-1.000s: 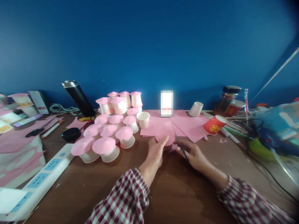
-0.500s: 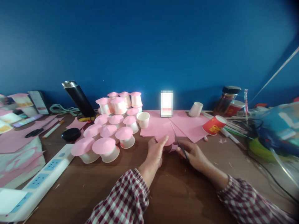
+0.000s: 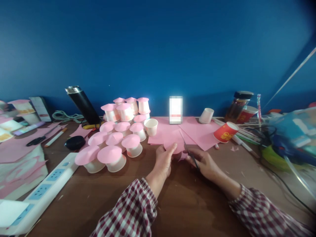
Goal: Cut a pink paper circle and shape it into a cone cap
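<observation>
My left hand (image 3: 164, 161) pinches a rounded piece of pink paper (image 3: 174, 142) at the middle of the brown table (image 3: 187, 200). My right hand (image 3: 206, 163) grips a pair of scissors (image 3: 189, 150), whose blades point up and away into the pink paper's right edge. More pink sheets (image 3: 195, 130) lie flat just behind both hands. Both forearms wear red-and-white checked sleeves.
A cluster of white cups with pink paper caps (image 3: 118, 136) stands to the left, with an open white cup (image 3: 151, 126) beside it. A red cup (image 3: 225, 131) lies on its side at right. A white power strip (image 3: 46, 184), a black flask (image 3: 84, 103) and cables (image 3: 278, 158) crowd the edges.
The scissors' blades have swung slightly up and left into the pink paper. My left hand has turned the paper a little; both hands stay in place.
</observation>
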`<action>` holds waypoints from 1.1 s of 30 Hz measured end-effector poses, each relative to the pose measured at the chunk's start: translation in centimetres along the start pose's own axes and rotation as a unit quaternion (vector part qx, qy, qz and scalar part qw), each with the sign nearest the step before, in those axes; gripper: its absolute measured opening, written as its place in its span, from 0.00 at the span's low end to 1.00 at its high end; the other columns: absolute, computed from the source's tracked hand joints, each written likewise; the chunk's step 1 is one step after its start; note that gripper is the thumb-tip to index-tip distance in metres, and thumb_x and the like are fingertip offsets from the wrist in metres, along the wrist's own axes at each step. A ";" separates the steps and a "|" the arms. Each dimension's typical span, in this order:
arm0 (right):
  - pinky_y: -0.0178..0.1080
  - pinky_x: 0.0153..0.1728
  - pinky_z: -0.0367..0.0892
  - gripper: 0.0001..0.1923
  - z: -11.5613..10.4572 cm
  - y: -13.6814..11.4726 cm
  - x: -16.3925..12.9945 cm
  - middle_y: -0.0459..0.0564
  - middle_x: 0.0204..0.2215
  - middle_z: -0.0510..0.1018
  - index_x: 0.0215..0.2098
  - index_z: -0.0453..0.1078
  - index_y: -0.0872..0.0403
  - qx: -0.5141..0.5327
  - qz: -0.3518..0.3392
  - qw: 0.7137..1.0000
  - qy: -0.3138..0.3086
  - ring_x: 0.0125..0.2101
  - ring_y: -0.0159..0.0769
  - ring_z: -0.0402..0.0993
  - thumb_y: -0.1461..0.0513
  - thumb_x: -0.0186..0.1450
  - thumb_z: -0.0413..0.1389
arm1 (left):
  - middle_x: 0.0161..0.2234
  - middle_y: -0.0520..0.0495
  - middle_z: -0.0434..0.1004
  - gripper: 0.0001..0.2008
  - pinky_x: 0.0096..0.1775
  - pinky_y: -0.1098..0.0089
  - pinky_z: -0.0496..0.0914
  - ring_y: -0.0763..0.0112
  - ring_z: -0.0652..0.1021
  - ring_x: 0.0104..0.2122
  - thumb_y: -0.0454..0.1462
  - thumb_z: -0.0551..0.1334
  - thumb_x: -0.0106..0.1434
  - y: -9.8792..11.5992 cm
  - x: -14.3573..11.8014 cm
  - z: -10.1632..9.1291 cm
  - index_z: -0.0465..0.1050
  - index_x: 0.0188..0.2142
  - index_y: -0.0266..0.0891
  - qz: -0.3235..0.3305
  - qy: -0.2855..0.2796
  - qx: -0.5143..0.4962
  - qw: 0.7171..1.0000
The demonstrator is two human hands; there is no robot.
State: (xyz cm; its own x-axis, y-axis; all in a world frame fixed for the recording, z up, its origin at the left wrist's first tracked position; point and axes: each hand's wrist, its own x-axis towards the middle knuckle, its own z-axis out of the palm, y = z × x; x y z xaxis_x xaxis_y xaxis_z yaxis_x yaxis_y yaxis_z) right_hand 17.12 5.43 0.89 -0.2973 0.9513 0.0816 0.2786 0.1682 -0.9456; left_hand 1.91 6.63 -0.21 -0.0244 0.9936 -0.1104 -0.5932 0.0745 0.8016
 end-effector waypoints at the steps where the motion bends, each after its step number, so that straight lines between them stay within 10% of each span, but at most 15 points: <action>1: 0.30 0.21 0.63 0.20 0.0 0.0 0.0 0.43 0.19 0.66 0.44 0.71 0.58 0.001 0.000 1.000 0.000 0.20 0.27 0.62 0.53 0.59 0.57 | 0.30 0.42 0.77 0.19 0.30 0.67 0.70 0.69 0.76 0.26 0.41 0.68 0.50 0.0 0.0 0.0 0.71 0.38 0.30 0.000 -0.002 -0.002 1.000; 33: 0.30 0.21 0.65 0.20 -0.2 0.1 -0.1 0.43 0.20 0.68 0.45 0.71 0.59 0.021 0.010 1.000 -0.008 0.20 0.26 0.62 0.53 0.59 0.58 | 0.28 0.41 0.77 0.17 0.25 0.71 0.68 0.73 0.73 0.22 0.42 0.68 0.50 0.0 0.2 -0.1 0.72 0.34 0.29 -0.002 0.012 0.021 1.000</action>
State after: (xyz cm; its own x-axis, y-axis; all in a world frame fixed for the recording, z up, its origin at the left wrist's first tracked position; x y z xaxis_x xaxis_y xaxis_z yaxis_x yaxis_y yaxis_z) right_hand 17.37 5.45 0.84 -0.3074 0.9499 0.0570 0.2456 0.1370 -0.9596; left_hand 1.80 6.84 -0.28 -0.0425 0.9910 -0.1270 -0.5583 0.0819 0.8256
